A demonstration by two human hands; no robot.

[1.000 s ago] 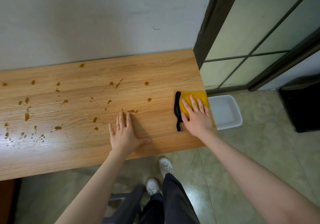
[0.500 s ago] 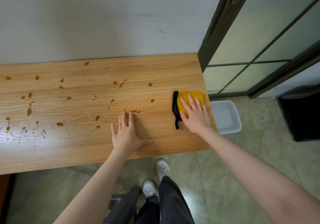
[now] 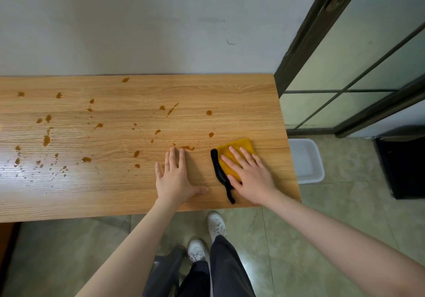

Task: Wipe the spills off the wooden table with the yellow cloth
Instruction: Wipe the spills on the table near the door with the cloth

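1. One yellow cloth with a black edge lay near the right end of the wooden counter, close to its front edge.
2. Two hands were visible. The right hand lay flat on the cloth, fingers extended, gripping nothing. The left hand lay flat on the bare counter just left of the cloth, fingers spread.
3. Many brown spills dotted the counter; the nearest touched the left fingertips, and most lay well to the left.
4. One white tub stood on the floor beside the counter's right end; its visible interior appeared empty.
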